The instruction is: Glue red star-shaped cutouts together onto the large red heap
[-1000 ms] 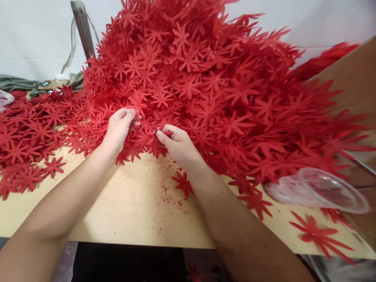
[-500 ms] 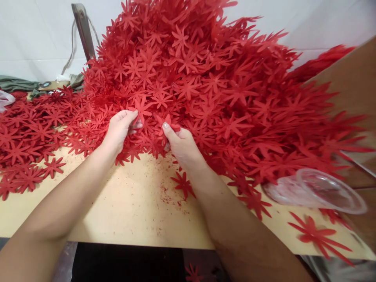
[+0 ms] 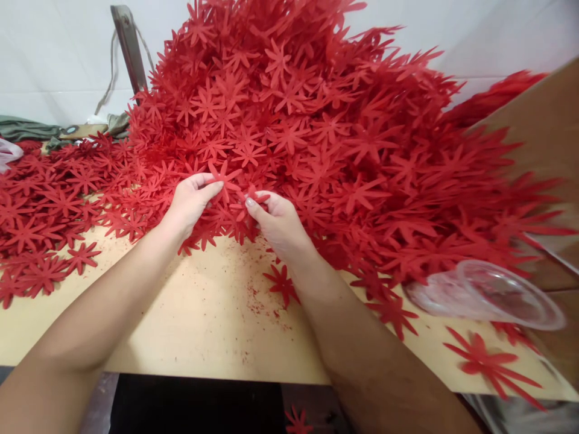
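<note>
Your left hand (image 3: 190,202) pinches one red flower cutout (image 3: 225,176) w/ thumb + forefinger at the foot of the big pile (image 3: 316,120), and the right hand (image 3: 275,220) fingers nip another cutout (image 3: 256,196) just beside. Take only a single layer per pinch, grip near the centre not the thin petals, and lift slowly above the worktop (image 3: 203,313) so neighbours do not drag along.

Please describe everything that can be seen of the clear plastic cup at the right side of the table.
The clear plastic cup lies on its side on the right part of the wooden table, its wide round mouth turned to the right. It looks thin, transparent and empty. Red flower cutouts from the big pile touch its upper edge. Neither hand touches it.
</note>
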`<state>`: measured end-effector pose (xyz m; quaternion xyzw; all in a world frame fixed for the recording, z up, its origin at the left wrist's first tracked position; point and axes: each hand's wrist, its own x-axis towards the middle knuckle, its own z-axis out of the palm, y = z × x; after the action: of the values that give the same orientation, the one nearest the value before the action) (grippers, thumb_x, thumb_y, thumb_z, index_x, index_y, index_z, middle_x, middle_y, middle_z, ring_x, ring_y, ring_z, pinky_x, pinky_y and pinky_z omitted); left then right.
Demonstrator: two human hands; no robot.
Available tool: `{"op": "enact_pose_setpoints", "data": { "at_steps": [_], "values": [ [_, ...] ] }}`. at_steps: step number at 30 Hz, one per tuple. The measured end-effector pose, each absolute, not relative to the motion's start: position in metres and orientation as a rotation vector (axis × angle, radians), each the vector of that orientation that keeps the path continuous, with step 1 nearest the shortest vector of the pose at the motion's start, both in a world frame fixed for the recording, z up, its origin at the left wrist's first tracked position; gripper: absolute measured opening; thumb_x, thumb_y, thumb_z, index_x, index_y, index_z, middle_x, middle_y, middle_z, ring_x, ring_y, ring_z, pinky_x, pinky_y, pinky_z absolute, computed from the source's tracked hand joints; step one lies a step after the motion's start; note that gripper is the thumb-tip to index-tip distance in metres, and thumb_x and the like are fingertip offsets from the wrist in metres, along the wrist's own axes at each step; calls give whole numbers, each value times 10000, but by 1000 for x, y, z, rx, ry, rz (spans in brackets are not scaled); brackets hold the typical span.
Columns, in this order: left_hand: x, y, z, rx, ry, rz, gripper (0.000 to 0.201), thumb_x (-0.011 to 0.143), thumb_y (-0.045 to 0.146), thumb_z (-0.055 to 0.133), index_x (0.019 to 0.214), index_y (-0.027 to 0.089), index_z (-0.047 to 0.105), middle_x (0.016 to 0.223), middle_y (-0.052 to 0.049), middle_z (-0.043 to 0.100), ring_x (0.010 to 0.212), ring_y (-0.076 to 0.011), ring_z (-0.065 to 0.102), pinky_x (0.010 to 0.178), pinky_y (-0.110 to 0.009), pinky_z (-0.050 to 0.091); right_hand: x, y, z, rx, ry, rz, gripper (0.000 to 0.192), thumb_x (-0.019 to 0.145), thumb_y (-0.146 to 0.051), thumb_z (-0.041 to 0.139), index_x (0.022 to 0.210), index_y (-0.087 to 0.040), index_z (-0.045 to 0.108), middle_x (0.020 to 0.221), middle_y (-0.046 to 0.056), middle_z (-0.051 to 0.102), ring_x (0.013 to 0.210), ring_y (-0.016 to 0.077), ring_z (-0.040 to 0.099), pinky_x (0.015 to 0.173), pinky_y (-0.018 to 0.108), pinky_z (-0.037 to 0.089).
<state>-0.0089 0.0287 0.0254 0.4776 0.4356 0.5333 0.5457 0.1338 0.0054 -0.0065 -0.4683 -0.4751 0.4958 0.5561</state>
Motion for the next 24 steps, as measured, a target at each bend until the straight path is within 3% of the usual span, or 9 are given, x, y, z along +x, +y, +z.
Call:
{"op": "enact_pose_setpoints", "data": {
  "at_steps": [4, 10, 14, 16, 18, 20, 22, 24],
  "values": [
    [-8, 28, 25, 1158, 1039, 1241, 174, 775, 162, 604, 628, 144, 513, 520, 59, 503, 456, -33, 405, 494, -177, 297, 131, 4, -4, -1111, -1079, 1183, 196, 726, -264, 672, 660, -172, 513, 549, -65, 496, 494, 43, 416, 520, 204, 351],
    [-9, 29, 24, 1320, 1145, 1166, 272, 853, 165, 513, 587, 151, 456, 507, 52, 446, 460, -45, 350, 524, -204, 287, 132, 6, -5, -1087, -1101, 1176, 356, 671, -450, 715, 607, -192, 479, 466, -87, 451, 427, 40, 382, 444, 206, 324],
    [-11, 36, 15, 1521, 1316, 1110, 204, 832, 153, 507, 634, 160, 455, 561, 47, 445, 518, -69, 377, 586, -222, 343, 132, 6, -5, -1058, -1092, 1162, 424, 588, -513, 751, 583, -195, 469, 451, -92, 453, 416, 34, 372, 429, 201, 329],
    [-14, 39, 10, 1702, 1440, 1110, 43, 791, 135, 537, 749, 147, 534, 702, 8, 536, 656, -107, 488, 687, -254, 409, 131, 6, -5, -1041, -1059, 1163, 435, 540, -525, 771, 591, -191, 498, 482, -84, 497, 442, 34, 400, 460, 198, 371],
    [-16, 39, 7, 1904, 1554, 1112, 200, 750, 111, 565, 946, 126, 601, 967, -67, 603, 925, -175, 556, 867, -321, 430, 130, 5, -5, -1004, -1048, 1184, 440, 514, -550, 773, 625, -186, 553, 562, -57, 581, 520, 55, 488, 557, 217, 454],
    [-16, 36, 7, 2045, 1635, 1117, 384, 731, 96, 574, 1114, 115, 598, 1226, -129, 548, 1176, -237, 486, 1033, -385, 354, 129, 4, -5, -965, -1071, 1195, 445, 531, -577, 753, 682, -185, 605, 670, -24, 652, 635, 93, 573, 694, 263, 508],
    [-15, 32, 10, 2106, 1636, 1152, 404, 754, 129, 566, 1156, 124, 599, 1318, -139, 509, 1262, -259, 431, 1097, -421, 289, 129, 3, -5, -967, -1115, 1173, 438, 572, -587, 726, 717, -184, 632, 724, -6, 676, 699, 120, 607, 775, 299, 515],
    [-11, 28, 12, 2097, 1477, 1170, 318, 812, 217, 532, 1105, 142, 630, 1256, -118, 572, 1208, -243, 485, 1080, -426, 315, 129, 3, -6, -984, -1157, 1141, 419, 610, -581, 706, 727, -183, 646, 741, 1, 684, 728, 133, 624, 812, 314, 515]
  ]
}}
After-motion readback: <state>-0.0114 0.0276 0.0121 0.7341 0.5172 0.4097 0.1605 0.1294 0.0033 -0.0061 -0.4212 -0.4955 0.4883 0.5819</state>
